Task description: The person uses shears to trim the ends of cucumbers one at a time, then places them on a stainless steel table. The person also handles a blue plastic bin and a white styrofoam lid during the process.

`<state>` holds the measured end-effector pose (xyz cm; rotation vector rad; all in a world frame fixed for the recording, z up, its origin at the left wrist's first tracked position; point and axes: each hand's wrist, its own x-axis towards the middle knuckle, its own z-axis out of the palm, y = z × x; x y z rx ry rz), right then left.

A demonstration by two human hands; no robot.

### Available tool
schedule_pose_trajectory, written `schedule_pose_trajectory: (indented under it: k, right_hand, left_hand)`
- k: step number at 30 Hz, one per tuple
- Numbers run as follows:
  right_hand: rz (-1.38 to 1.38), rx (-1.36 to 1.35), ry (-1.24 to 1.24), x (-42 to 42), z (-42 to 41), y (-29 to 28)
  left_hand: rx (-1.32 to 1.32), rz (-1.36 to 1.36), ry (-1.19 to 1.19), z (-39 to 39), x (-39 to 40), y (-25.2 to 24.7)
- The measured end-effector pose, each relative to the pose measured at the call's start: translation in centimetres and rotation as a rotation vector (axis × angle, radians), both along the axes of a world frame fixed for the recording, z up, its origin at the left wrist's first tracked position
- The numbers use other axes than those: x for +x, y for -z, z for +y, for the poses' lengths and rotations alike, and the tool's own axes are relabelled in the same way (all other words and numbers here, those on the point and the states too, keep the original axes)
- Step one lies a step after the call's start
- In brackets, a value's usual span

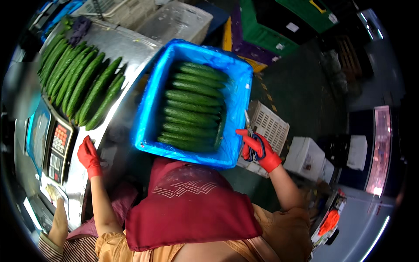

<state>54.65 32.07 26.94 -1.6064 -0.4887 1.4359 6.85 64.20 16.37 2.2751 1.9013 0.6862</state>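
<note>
My right hand (260, 149), in a red glove, holds scissors (253, 137) with dark blue handles, blades pointing up beside the right wall of a blue-lined crate (244, 78). Inside the crate, green cucumbers (193, 111) lie in a row side by side, with one set crosswise at their right ends. Over the near edge of the steel table (140, 49) is my left hand (89, 155), also red-gloved, its fingers drawn together; whether something small is between them cannot be told. Just above it, a pile of cucumbers (85, 82) rests on the table.
A digital scale (59, 147) stands left of my left hand. Another person's forearm (59, 216) reaches in at the lower left. A white plastic crate (268, 122) is beyond the blue-lined crate, near white foam boxes (304, 157). Green and purple crates (268, 39) are stacked at the top.
</note>
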Motion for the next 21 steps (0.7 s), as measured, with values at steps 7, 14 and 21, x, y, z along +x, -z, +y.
schedule_pose_trajectory:
  k: [7, 14, 21]
  right_hand:
    - [0.418, -0.438, -0.025, -1.6, -1.1, 3.5]
    - [0.546, -0.587, -0.195, -0.2, 1.7, 6.1]
    - [0.587, -0.828, -0.247, -0.4, 4.9, 10.2]
  left_hand:
    - [0.045, -0.062, 0.082, 0.6, -0.8, 0.7]
    - [0.012, 0.016, 0.069, 0.9, -1.5, 0.6]
    - [0.052, 0.059, 0.091, 0.4, -0.8, 0.1]
